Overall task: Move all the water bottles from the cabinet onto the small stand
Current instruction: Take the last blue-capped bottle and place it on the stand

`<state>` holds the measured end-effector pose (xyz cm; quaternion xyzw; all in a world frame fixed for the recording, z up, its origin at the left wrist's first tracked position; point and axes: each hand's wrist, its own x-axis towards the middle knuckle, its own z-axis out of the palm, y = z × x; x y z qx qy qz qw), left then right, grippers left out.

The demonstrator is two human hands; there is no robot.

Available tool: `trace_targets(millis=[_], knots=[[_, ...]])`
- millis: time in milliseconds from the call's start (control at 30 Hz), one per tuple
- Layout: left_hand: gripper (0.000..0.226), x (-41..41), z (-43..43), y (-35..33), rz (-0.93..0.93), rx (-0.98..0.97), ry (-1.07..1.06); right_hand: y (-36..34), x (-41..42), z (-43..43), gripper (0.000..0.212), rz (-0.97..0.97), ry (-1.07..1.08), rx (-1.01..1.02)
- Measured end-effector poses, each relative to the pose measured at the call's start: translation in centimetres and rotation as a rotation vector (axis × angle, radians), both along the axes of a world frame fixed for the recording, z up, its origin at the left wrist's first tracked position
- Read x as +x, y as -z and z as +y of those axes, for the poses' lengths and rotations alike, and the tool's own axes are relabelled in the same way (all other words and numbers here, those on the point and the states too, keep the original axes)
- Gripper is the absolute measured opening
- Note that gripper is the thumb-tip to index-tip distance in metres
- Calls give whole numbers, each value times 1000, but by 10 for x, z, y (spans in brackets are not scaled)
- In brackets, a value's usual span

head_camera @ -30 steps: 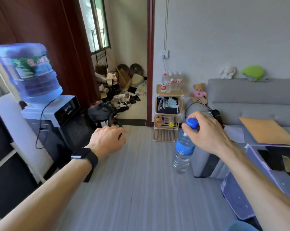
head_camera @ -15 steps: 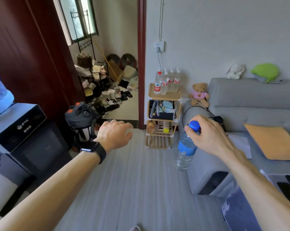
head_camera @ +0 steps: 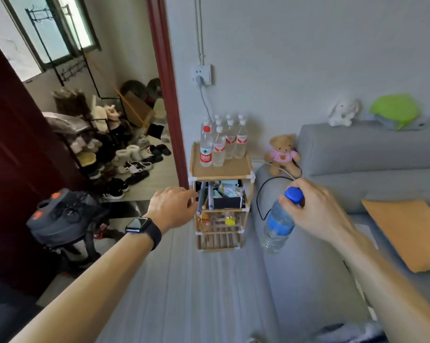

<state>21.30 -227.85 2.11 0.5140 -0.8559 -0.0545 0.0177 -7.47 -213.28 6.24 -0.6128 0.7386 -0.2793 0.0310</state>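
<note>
Gripping the blue-capped water bottle (head_camera: pixel 279 224) by its neck, the right hand (head_camera: pixel 315 214) holds it near the small stand (head_camera: pixel 225 170), where it should land upright on the bare front shelf area, clear of the standing bottles (head_camera: pixel 219 149); the left hand (head_camera: pixel 172 206) appears relaxed and empty.

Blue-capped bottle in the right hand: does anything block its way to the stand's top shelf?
Nothing visible does. The blue-capped bottle hangs in the right hand by the sofa arm, right of the stand. Standing bottles crowd the shelf's back; its front strip is bare.
</note>
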Motion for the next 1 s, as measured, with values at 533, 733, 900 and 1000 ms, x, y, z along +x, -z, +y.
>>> trace_targets(millis=[533,733,900,1000], knots=[[40,-95,-249,22,8,-73,-130,39,-109,-295,21,-51,-78,86],[42,-118,-356,31,92,-89,-65,58,-106,-384,20,-55,-5,214],[49,-152,-433,29,165,-142,16,86,-102,-448,24,-116,47,277],[50,-175,-453,38,144,-78,104,100,-99,-473,31,-129,70,311]])
